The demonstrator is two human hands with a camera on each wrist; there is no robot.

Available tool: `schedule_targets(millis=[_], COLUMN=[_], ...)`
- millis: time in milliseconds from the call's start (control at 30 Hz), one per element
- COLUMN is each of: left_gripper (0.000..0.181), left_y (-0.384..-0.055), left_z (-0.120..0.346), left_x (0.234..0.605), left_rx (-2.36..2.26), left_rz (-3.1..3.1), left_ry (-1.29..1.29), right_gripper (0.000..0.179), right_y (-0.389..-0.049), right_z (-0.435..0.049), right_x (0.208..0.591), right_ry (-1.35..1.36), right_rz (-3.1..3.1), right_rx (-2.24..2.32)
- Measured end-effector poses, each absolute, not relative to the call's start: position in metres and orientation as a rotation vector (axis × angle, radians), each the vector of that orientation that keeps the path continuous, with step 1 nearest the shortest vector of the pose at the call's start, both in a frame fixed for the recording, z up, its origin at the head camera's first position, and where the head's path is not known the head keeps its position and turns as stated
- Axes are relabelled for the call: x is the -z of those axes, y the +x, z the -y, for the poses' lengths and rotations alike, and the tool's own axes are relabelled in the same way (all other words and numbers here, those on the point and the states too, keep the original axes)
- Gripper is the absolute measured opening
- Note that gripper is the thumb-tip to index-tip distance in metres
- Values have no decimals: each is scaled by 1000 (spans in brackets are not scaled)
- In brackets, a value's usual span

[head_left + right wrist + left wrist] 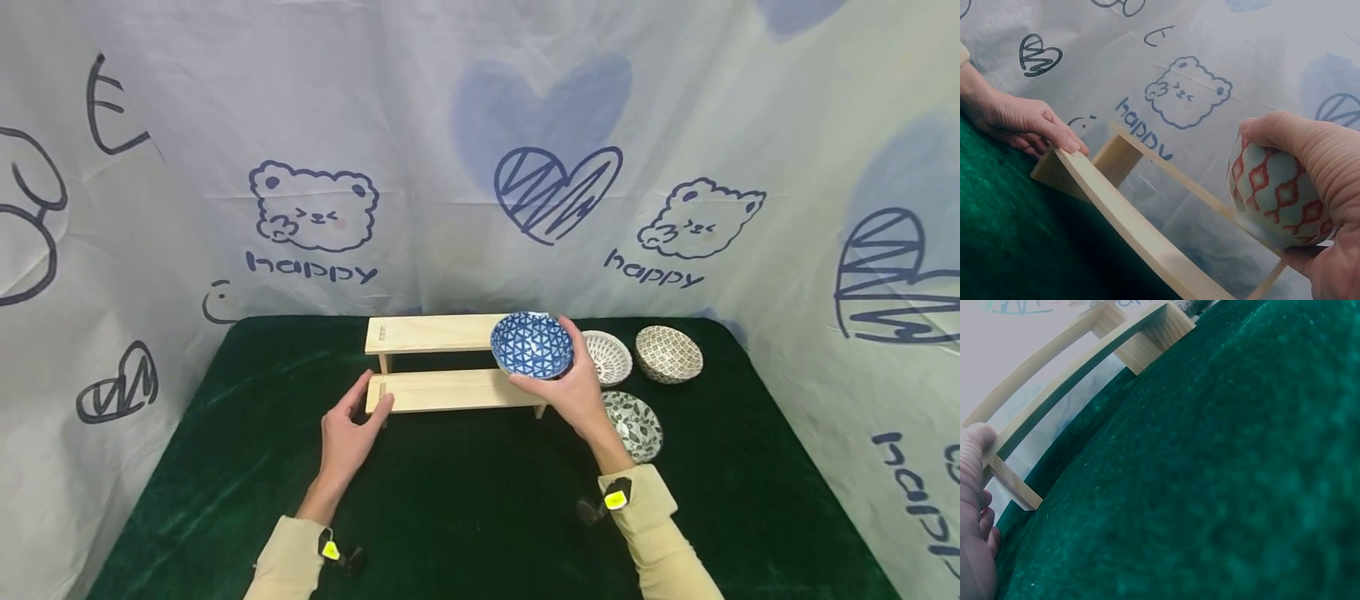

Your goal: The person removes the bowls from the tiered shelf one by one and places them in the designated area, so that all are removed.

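A two-tier wooden shelf stands on the table, with a lower board in front of a raised upper board. My left hand grips the left end of the lower board, thumb at the front edge and fingers round the far side. Over the right part of the shelf, my right hand holds a small bowl by its right side, tilted so its blue-and-white patterned inside shows in the head view. The right wrist view shows red diamond shapes on the bowl's pale outside.
Right of the shelf lie a white dish with dark small marks, a brown-patterned bowl and a green leaf-patterned dish, partly behind the right forearm. Dark green cloth covers the table. A printed white curtain hangs around it.
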State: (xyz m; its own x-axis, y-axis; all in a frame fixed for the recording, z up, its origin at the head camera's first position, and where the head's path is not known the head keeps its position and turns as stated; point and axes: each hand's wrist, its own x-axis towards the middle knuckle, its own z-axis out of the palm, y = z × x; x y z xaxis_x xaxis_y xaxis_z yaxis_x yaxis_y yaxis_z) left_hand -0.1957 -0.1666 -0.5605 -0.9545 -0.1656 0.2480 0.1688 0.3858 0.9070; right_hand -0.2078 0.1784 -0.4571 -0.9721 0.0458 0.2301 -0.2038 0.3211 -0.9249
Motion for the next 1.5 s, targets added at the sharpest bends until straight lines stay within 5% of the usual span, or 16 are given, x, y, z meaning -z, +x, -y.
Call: schedule_targets(millis=[1500], left_gripper=[65], left_y=[-194], left_z=[167], left_x=[560], left_rx=[1589], left_rz=[2359], left_ry=[-20], right_gripper=[113], right_y=[-162], right_z=[-281], right_x=[475], right_ry=[-285], right_rz=[2360], right_rx=[-1596])
